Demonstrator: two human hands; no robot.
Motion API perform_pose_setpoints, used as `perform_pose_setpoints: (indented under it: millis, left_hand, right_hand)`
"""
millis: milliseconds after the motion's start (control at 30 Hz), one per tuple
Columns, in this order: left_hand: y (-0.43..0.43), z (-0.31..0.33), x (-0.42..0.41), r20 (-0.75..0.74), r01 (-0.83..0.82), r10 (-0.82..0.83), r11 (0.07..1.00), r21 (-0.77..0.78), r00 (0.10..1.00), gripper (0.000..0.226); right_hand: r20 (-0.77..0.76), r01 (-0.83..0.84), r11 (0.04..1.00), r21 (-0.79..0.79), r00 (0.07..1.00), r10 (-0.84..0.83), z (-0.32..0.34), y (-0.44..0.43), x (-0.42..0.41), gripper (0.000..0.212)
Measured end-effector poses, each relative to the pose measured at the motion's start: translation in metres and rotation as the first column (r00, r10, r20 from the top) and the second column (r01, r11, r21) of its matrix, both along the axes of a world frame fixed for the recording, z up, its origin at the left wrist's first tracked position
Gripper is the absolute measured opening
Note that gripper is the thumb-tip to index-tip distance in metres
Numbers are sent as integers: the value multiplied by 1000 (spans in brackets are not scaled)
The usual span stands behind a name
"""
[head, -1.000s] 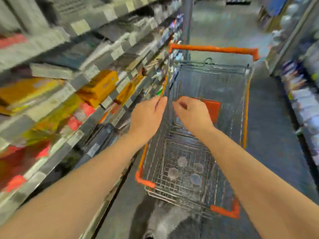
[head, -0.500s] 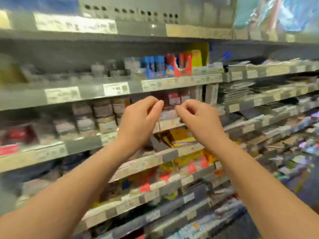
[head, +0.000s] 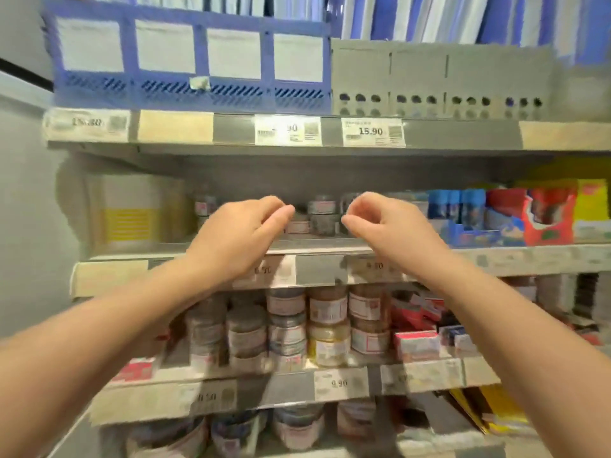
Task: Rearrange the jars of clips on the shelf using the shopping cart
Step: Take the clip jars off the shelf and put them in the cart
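Small clear jars of clips (head: 322,214) stand at the back of the middle shelf (head: 319,269), directly ahead. My left hand (head: 241,236) and my right hand (head: 386,226) are both raised in front of that shelf, fingers loosely curled, holding nothing, with the jars showing in the gap between them. Neither hand touches a jar. More stacked jars of clips (head: 327,325) fill the shelf below, and others (head: 297,424) sit one shelf lower. The shopping cart is out of view.
Blue file trays (head: 191,61) and grey perforated boxes (head: 439,81) stand on the top shelf. Blue and red product boxes (head: 515,216) sit right of the jars, a white and yellow box (head: 132,213) left. A grey wall bounds the left side.
My view swung from the cart with several jars in it to the shelves on the left and upward. Both hands stayed raised and empty and have spread slightly apart.
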State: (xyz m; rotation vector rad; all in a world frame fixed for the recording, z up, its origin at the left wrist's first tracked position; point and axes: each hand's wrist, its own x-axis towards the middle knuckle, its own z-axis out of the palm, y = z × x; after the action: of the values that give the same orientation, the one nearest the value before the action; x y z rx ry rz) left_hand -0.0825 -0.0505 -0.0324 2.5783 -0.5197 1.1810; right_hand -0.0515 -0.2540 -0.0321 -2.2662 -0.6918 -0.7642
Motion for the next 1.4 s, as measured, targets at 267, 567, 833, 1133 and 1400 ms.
perform_pose_setpoints:
  millis: [267,567,833,1133,1400]
  left_hand:
    - [53,35,77,-393,-295,328,945,143,859,68]
    - [93,47,108,-476,-332,522,841,428,708,82]
    - [102,31,111,-474,-257,475,854,453,741,63]
    - [97,30,94,-340,-458,524,850,260,781,77]
    - [64,42,37,-316,-320,324,945,65,892,76]
  right_hand:
    - [-105,-91,831,-549,994,40,53,48,109,44]
    - [-234,-284,567,-773,959,160,66,133,164,83]
    - [-237,-333,571,-751,942,239,49,159,176,77]
    - [-129,-266,704,-658,961,243,60,132,150,70]
    - [-165,-173,860,-480,981,105,64,80,72,50]
